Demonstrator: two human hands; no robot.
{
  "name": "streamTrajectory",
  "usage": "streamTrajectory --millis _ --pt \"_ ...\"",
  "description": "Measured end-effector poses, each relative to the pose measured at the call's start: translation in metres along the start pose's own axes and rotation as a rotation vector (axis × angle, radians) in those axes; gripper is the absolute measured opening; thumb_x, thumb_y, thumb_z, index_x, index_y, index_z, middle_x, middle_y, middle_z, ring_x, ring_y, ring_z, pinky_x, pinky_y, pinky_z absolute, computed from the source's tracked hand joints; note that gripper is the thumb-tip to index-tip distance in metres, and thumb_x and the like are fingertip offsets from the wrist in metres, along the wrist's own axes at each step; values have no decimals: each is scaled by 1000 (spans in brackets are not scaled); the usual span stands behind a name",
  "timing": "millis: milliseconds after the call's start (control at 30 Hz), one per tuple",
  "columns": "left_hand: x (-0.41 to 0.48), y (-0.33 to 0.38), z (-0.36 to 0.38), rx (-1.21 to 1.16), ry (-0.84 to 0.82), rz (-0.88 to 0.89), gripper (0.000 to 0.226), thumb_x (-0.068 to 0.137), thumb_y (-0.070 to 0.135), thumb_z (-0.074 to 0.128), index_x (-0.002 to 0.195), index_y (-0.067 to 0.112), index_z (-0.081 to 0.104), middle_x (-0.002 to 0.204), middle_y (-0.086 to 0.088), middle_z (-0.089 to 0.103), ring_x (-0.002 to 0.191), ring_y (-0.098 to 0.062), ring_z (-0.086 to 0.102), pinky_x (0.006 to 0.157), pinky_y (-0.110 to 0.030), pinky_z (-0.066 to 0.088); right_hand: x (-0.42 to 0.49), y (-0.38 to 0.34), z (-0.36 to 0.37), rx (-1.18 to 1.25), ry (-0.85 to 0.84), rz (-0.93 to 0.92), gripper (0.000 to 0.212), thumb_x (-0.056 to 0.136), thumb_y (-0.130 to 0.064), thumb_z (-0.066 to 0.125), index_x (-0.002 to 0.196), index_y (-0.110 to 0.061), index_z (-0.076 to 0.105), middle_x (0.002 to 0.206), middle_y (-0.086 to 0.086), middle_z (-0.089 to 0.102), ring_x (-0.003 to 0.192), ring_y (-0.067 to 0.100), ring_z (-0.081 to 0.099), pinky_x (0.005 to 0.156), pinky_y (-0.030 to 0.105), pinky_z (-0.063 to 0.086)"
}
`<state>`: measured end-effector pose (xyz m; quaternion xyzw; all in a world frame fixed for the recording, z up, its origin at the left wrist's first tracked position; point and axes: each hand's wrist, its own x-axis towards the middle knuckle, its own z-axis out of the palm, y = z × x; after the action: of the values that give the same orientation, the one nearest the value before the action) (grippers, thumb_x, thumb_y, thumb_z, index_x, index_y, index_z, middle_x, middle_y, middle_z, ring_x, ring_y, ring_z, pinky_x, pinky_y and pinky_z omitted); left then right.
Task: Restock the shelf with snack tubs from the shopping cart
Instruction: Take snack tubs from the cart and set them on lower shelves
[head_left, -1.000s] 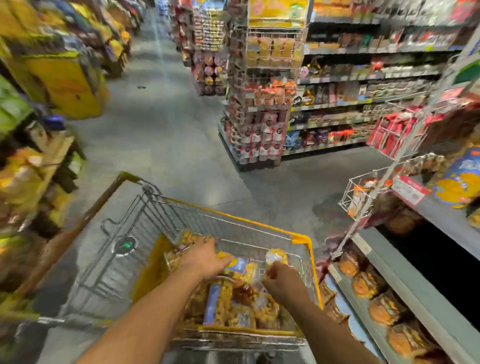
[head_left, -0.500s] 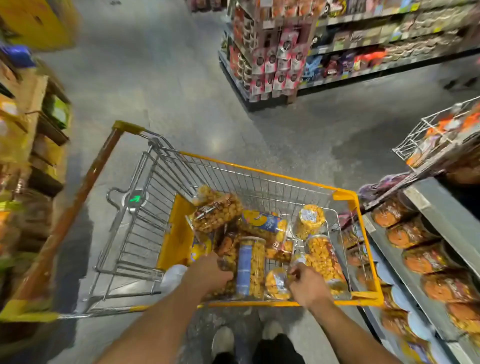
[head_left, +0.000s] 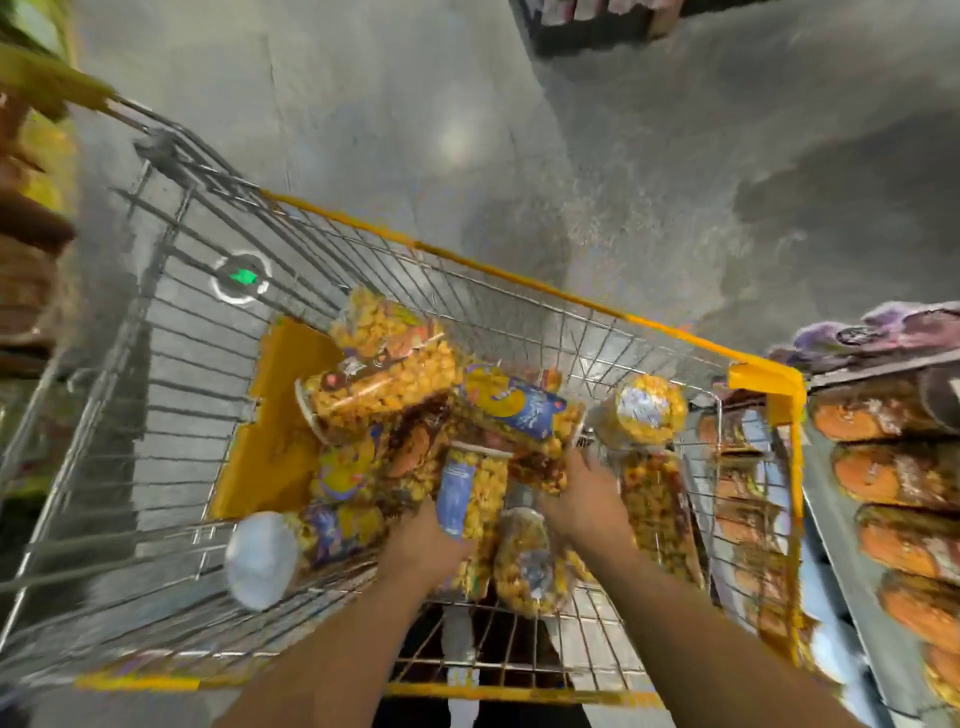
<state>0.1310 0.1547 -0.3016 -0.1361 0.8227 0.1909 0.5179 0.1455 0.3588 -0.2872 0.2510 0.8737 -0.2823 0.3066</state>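
Observation:
A wire shopping cart (head_left: 524, 273) with yellow trim stands below me, filled with several clear snack tubs of orange and yellow snacks. My left hand (head_left: 423, 540) grips an upright tub with a blue label (head_left: 470, 488) near the cart's near edge. My right hand (head_left: 584, 496) reaches in beside it, fingers spread among the tubs; whether it holds one is blurred. A tub with a white lid (head_left: 265, 556) lies on its side at the near left. The shelf (head_left: 862, 587) on the right carries a row of similar tubs (head_left: 893, 410).
Grey shop floor (head_left: 467, 104) stretches ahead of the cart. A display of brown and yellow goods (head_left: 26, 218) flanks the left edge. Purple packs (head_left: 883, 332) sit above the shelf's upper right. My feet show under the cart at the bottom.
The view has tilted further down onto the cart and come closer. My left hand has closed round the blue-label tub; my right hand has moved deeper among the tubs.

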Motion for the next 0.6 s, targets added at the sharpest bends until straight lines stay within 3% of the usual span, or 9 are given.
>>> streamTrajectory --millis 100,233,300,400,500,600 --pt "22 2 11 -28 39 -45 74 79 48 74 136 15 42 131 -13 51 111 -33 58 91 -43 51 36 0 0 -40 69 -25 74 84 -44 71 144 -16 37 146 11 39 134 35 40 105 44 43" --pt "41 2 33 -56 -4 -123 116 78 54 74 155 11 -1 156 -16 25 134 -38 41 101 -47 44 75 10 3 -63 127 -1 99 79 -45 77 155 -17 19 161 9 25 146 32 29 115 47 37" --pt "51 0 45 -86 -7 -125 120 75 55 76 153 14 -3 154 -17 30 130 -40 45 98 -49 47 88 18 9 -31 97 24 102 78 -47 79 155 -20 18 160 7 27 143 32 35 111 49 41" --pt "56 -2 56 -146 57 -130 111 64 55 84 140 21 11 135 -15 47 114 -39 56 89 -51 52 99 27 16 -50 121 11 97 76 -44 81 152 -18 26 153 7 34 133 35 46 102 48 47" --pt "55 -2 60 -176 107 -103 107 64 52 84 139 21 14 129 -12 49 109 -36 57 88 -47 52 107 30 17 -146 127 0 104 71 -43 83 153 -20 24 152 9 33 133 36 45 103 49 48" --pt "56 -7 56 -164 89 -53 106 63 52 83 138 27 13 127 -7 50 106 -32 58 84 -44 53 116 28 13 -76 40 32 110 66 -36 88 152 -21 22 147 12 36 131 39 47 103 50 48"
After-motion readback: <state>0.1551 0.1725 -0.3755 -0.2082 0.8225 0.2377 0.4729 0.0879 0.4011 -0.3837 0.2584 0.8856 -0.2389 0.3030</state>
